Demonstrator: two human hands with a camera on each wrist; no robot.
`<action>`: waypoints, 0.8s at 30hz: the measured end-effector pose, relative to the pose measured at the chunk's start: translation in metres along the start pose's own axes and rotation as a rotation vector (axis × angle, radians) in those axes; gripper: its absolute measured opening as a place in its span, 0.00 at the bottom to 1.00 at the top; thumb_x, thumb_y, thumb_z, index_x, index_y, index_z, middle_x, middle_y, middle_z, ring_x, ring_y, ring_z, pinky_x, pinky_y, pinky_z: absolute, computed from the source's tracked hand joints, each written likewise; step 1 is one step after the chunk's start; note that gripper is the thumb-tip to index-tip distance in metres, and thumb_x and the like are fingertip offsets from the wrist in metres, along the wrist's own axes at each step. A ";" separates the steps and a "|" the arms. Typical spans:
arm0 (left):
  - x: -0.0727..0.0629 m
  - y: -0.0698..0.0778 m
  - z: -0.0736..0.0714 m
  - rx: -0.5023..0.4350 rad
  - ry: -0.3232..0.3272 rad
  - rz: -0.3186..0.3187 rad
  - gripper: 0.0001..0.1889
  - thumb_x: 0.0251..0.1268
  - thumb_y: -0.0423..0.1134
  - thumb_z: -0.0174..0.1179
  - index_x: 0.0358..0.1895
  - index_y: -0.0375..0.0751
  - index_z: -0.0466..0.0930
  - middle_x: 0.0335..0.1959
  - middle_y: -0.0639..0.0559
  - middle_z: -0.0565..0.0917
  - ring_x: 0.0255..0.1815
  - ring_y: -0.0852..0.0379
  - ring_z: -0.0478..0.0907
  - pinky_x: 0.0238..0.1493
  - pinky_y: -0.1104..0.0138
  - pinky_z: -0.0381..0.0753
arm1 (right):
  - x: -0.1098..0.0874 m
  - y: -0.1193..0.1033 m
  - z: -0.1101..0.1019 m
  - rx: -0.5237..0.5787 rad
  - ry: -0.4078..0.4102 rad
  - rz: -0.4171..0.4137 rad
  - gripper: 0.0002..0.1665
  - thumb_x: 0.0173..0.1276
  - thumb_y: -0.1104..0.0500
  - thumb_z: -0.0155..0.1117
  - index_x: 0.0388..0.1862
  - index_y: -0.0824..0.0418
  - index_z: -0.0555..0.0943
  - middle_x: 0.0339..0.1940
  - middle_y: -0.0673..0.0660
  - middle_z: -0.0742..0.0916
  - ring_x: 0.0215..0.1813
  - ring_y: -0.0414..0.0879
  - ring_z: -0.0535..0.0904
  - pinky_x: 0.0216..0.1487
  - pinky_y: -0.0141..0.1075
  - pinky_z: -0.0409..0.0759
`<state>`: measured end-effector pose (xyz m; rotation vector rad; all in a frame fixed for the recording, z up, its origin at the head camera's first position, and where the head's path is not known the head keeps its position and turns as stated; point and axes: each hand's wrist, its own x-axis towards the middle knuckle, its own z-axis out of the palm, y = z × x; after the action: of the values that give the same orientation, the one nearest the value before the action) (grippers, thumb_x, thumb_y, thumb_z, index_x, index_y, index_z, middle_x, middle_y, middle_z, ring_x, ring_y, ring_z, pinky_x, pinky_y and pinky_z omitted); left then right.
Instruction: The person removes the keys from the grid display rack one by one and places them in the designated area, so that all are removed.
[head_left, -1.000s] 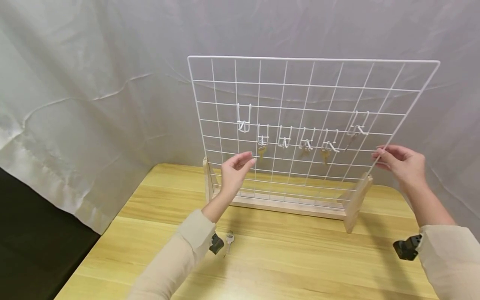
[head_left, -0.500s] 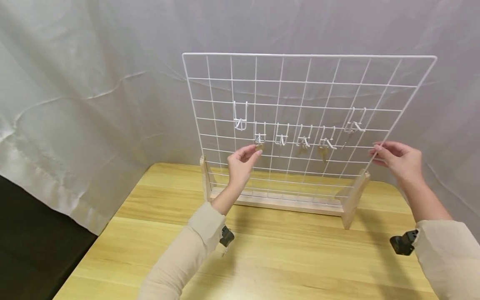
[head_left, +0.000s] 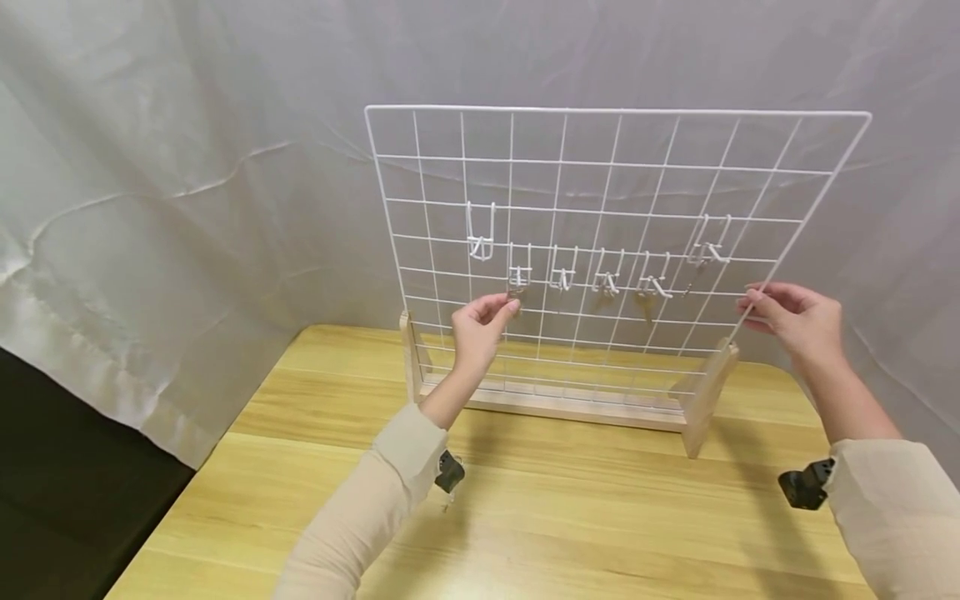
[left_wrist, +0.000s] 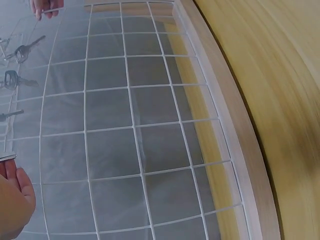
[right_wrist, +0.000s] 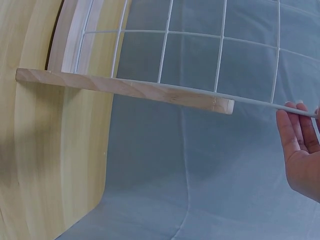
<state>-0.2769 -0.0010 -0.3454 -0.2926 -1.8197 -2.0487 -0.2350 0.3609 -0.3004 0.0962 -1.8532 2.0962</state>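
Note:
A white wire grid panel [head_left: 615,111] stands upright in a wooden stand [head_left: 577,411]. My left hand [head_left: 476,337] pinches a key [left_wrist: 8,157] between thumb and fingers, just below a white hook [head_left: 519,276] on the grid; the fingers hide most of the key. My right hand [head_left: 806,323] pinches the grid's right edge wire, above the stand's wooden side piece [right_wrist: 150,91]. More keys hang from hooks to the right, among them a brass-coloured key [head_left: 647,307]. In the left wrist view, several hanging keys show, one silver key [left_wrist: 31,47] near the top.
The upper left hook [head_left: 481,247] carries no key. On the wooden table [head_left: 570,517], a loose key [head_left: 447,502] lies partly hidden behind the left wrist camera [head_left: 450,472]. A grey curtain [head_left: 225,208] hangs close behind the grid.
My left hand has moved right and slightly up to the key under its hook and now pinches it. My right hand keeps its hold on the grid's edge.

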 end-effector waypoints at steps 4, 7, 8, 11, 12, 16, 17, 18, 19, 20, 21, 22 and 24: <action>-0.002 0.004 0.000 0.017 -0.010 -0.007 0.09 0.52 0.28 0.65 0.35 0.24 0.80 0.34 0.32 0.84 0.24 0.61 0.79 0.27 0.80 0.78 | 0.000 -0.001 0.001 -0.004 0.002 -0.004 0.08 0.60 0.70 0.62 0.29 0.58 0.84 0.23 0.47 0.88 0.28 0.36 0.85 0.29 0.27 0.84; -0.004 0.009 0.000 0.030 -0.023 -0.021 0.08 0.53 0.28 0.64 0.35 0.25 0.80 0.34 0.33 0.84 0.24 0.62 0.78 0.27 0.81 0.77 | -0.001 -0.001 0.001 -0.004 0.001 -0.002 0.08 0.60 0.69 0.62 0.29 0.58 0.84 0.23 0.47 0.88 0.28 0.37 0.85 0.29 0.27 0.84; -0.004 0.010 -0.001 0.034 -0.027 -0.025 0.08 0.53 0.28 0.64 0.35 0.25 0.80 0.34 0.33 0.84 0.24 0.63 0.78 0.26 0.81 0.77 | -0.001 -0.001 0.001 -0.001 -0.001 -0.001 0.08 0.60 0.69 0.62 0.29 0.59 0.84 0.23 0.48 0.88 0.28 0.37 0.85 0.29 0.27 0.84; -0.006 0.014 -0.002 0.044 -0.039 -0.039 0.09 0.54 0.29 0.64 0.36 0.25 0.80 0.35 0.34 0.84 0.23 0.69 0.75 0.27 0.81 0.77 | -0.001 -0.002 0.000 0.003 -0.006 0.006 0.09 0.61 0.69 0.61 0.29 0.58 0.84 0.23 0.48 0.88 0.28 0.37 0.85 0.29 0.26 0.84; -0.006 0.015 -0.003 0.049 -0.041 -0.040 0.09 0.54 0.29 0.64 0.36 0.26 0.80 0.34 0.34 0.85 0.23 0.69 0.75 0.27 0.81 0.77 | -0.001 -0.002 0.000 0.004 -0.007 0.008 0.09 0.61 0.69 0.61 0.29 0.57 0.84 0.23 0.48 0.88 0.28 0.37 0.85 0.29 0.26 0.84; -0.010 0.019 -0.007 0.071 -0.047 -0.048 0.09 0.54 0.30 0.64 0.36 0.27 0.80 0.34 0.35 0.85 0.23 0.69 0.74 0.26 0.81 0.76 | -0.002 -0.002 -0.001 -0.008 -0.009 0.023 0.09 0.61 0.69 0.61 0.29 0.56 0.84 0.23 0.47 0.88 0.28 0.36 0.85 0.29 0.26 0.84; -0.011 0.020 -0.008 0.076 -0.048 -0.052 0.10 0.54 0.31 0.64 0.37 0.26 0.80 0.33 0.35 0.85 0.23 0.68 0.74 0.26 0.81 0.76 | -0.002 -0.003 -0.001 -0.002 -0.011 0.028 0.09 0.61 0.69 0.61 0.29 0.57 0.84 0.23 0.48 0.88 0.28 0.37 0.85 0.29 0.26 0.84; -0.012 0.020 -0.009 0.081 -0.048 -0.057 0.10 0.54 0.31 0.65 0.37 0.27 0.81 0.33 0.36 0.85 0.23 0.68 0.74 0.26 0.81 0.76 | -0.002 -0.003 -0.002 -0.005 -0.010 0.031 0.08 0.61 0.68 0.61 0.29 0.57 0.84 0.23 0.48 0.88 0.28 0.37 0.85 0.30 0.26 0.84; -0.014 0.021 -0.010 0.083 -0.049 -0.064 0.10 0.54 0.31 0.65 0.37 0.27 0.81 0.33 0.36 0.85 0.23 0.68 0.74 0.26 0.80 0.76 | -0.002 -0.003 -0.002 -0.009 -0.010 0.034 0.08 0.61 0.68 0.61 0.29 0.56 0.84 0.23 0.47 0.88 0.28 0.36 0.85 0.30 0.26 0.84; -0.015 0.021 -0.011 0.084 -0.051 -0.070 0.10 0.54 0.31 0.65 0.37 0.27 0.81 0.33 0.36 0.85 0.23 0.68 0.74 0.27 0.80 0.76 | -0.002 -0.003 -0.001 -0.010 -0.010 0.034 0.08 0.61 0.68 0.62 0.30 0.56 0.84 0.23 0.48 0.88 0.28 0.36 0.85 0.30 0.26 0.84; -0.015 0.022 -0.012 0.084 -0.052 -0.075 0.10 0.54 0.31 0.65 0.37 0.27 0.81 0.33 0.36 0.85 0.23 0.68 0.74 0.28 0.80 0.77 | -0.002 -0.003 -0.001 0.003 -0.014 0.036 0.08 0.61 0.68 0.61 0.30 0.57 0.84 0.23 0.48 0.88 0.28 0.37 0.85 0.30 0.26 0.84; -0.016 0.022 -0.013 0.081 -0.053 -0.079 0.10 0.55 0.31 0.64 0.37 0.27 0.81 0.33 0.36 0.85 0.23 0.68 0.75 0.28 0.80 0.77 | -0.002 -0.003 -0.001 0.009 -0.017 0.036 0.08 0.61 0.68 0.61 0.30 0.57 0.84 0.23 0.48 0.88 0.29 0.37 0.85 0.30 0.26 0.84; -0.017 0.023 -0.014 0.082 -0.053 -0.079 0.09 0.55 0.32 0.64 0.37 0.28 0.81 0.33 0.36 0.85 0.24 0.68 0.75 0.29 0.80 0.78 | -0.002 -0.003 -0.001 -0.001 -0.015 0.032 0.08 0.61 0.68 0.61 0.30 0.57 0.84 0.23 0.48 0.88 0.29 0.36 0.85 0.30 0.26 0.84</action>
<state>-0.2509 -0.0149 -0.3331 -0.2585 -1.9710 -2.0303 -0.2320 0.3613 -0.2983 0.0833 -1.8758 2.1216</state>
